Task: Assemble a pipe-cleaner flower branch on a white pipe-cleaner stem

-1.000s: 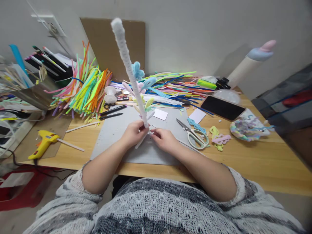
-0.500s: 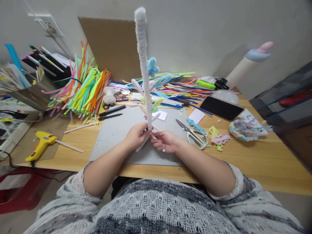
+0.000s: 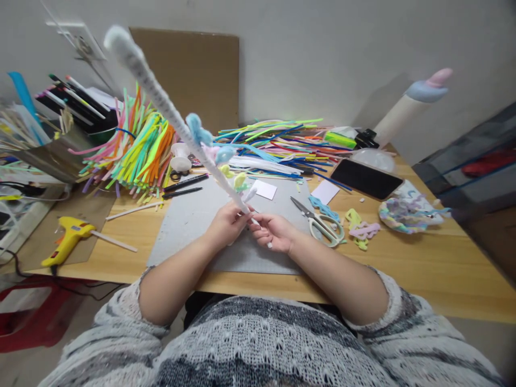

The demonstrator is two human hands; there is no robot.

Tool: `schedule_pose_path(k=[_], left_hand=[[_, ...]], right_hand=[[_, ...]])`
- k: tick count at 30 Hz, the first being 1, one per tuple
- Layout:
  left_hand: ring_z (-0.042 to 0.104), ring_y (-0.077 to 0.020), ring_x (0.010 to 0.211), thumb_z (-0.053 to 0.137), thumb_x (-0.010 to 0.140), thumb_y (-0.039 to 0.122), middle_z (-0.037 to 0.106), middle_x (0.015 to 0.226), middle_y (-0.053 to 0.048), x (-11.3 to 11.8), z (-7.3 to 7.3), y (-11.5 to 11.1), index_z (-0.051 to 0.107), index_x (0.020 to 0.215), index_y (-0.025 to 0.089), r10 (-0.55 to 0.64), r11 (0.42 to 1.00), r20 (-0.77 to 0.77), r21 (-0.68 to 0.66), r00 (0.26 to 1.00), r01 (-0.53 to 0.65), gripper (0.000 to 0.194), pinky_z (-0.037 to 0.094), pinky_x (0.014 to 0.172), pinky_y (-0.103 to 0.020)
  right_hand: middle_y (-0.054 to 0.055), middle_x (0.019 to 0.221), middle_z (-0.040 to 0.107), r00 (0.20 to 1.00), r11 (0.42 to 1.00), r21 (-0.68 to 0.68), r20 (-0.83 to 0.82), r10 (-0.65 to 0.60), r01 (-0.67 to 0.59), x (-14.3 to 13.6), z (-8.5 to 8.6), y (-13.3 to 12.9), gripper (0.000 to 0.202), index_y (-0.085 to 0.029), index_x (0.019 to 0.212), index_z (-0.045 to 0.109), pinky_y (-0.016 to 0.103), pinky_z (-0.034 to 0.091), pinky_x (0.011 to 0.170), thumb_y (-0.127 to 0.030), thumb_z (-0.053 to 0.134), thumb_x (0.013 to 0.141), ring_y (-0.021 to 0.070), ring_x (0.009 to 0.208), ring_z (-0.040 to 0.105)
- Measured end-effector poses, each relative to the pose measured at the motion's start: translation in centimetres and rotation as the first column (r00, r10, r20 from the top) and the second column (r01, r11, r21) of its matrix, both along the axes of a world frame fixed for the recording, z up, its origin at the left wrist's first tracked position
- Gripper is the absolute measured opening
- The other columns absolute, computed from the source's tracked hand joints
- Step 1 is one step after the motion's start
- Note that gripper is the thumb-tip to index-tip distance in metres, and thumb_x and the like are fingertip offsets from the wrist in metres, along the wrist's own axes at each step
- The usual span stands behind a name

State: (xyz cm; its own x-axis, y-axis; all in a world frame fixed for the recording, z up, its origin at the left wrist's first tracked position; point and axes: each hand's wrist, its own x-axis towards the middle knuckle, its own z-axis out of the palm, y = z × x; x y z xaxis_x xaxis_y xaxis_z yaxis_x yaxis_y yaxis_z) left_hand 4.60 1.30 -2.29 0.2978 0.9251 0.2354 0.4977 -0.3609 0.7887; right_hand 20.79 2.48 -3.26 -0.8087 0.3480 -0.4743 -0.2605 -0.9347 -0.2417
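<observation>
A long white fuzzy pipe-cleaner stem (image 3: 173,113) rises from my hands and leans up to the left. On its far side sit a blue pipe-cleaner flower (image 3: 197,129) and smaller pink, yellow and green pieces. My left hand (image 3: 229,223) is closed round the stem's lower part. The fingers of my right hand (image 3: 274,231) pinch its bottom end, close beside the left fingertips. Under both hands lies a grey cutting mat (image 3: 177,236). Scissors with pale handles (image 3: 322,223) rest to the right of my right hand.
A yellow glue gun (image 3: 70,242) lies at left, near bundled coloured pipe cleaners (image 3: 141,145). More loose pipe cleaners (image 3: 274,140) spread along the back. A phone (image 3: 366,178) and a pastel fuzzy bundle (image 3: 407,212) are at right. Cardboard (image 3: 193,75) leans on the wall.
The white stem has tilted from nearly upright to leaning far left, and its flowers have swung left with it. Both hands have stayed nearly in place, still gripping its lower end.
</observation>
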Motion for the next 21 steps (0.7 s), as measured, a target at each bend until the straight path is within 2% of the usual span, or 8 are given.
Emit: schedule_pose_path(k=[3,7,11,16,21], left_hand=[[0.06,-0.0135,0.068,0.049,0.081,0.028,0.066,0.076,-0.003,0.0,0.4,-0.1,0.061,0.087,0.016,0.056,0.998,-0.038,-0.002,0.998,-0.056,0.018,0.046,0.066,-0.026],[0.06,-0.0147,0.071,0.049,0.081,0.026,0.066,0.076,-0.003,0.0,0.6,-0.2,0.061,0.085,0.017,0.081,0.996,-0.123,0.045,0.989,-0.076,0.016,0.045,0.071,-0.028],[0.059,-0.0147,0.072,0.046,0.081,0.022,0.065,0.077,-0.003,0.0,0.7,-0.1,0.06,0.084,0.017,0.026,0.999,-0.149,0.038,0.988,-0.02,0.015,0.045,0.072,-0.029],[0.058,-0.0151,0.074,0.045,0.081,0.019,0.063,0.079,-0.004,-0.2,1.1,-0.1,0.058,0.081,0.017,-0.074,0.997,-0.238,0.017,0.969,0.08,0.013,0.044,0.071,-0.028],[0.058,-0.0163,0.076,0.046,0.081,0.021,0.063,0.08,-0.004,-0.5,1.4,-0.1,0.058,0.081,0.016,-0.131,0.991,-0.265,-0.017,0.955,0.131,0.013,0.045,0.072,-0.029]], right_hand=[[-0.006,0.052,0.036,0.999,1.0,-0.01,-0.037,-0.022,0.021,0.0,0.0,0.0,0.012,-0.015,0.075,0.04,0.009,0.014,0.031,-0.02,0.035,0.084,0.0016,0.036,0.025],[-0.007,0.05,0.033,0.999,1.0,-0.006,-0.039,0.008,-0.009,0.1,0.4,0.0,0.013,-0.016,0.075,0.04,0.009,0.014,0.031,-0.021,0.033,0.085,0.0023,0.035,0.024],[-0.008,0.049,0.032,0.997,0.996,0.042,0.025,0.073,-0.074,0.3,0.8,0.1,0.016,-0.016,0.075,0.039,0.009,0.011,0.03,-0.021,0.029,0.086,0.001,0.031,0.017],[-0.007,0.051,0.039,0.973,0.975,0.161,0.199,0.118,-0.151,0.3,1.0,-0.1,0.016,-0.016,0.077,0.042,0.01,0.01,0.028,-0.022,0.031,0.087,0.0006,0.03,0.018],[-0.008,0.05,0.038,0.951,0.951,0.237,0.281,0.129,-0.199,0.3,1.0,-0.2,0.01,-0.018,0.079,0.041,0.009,0.011,0.028,-0.022,0.036,0.086,0.0005,0.029,0.018]])
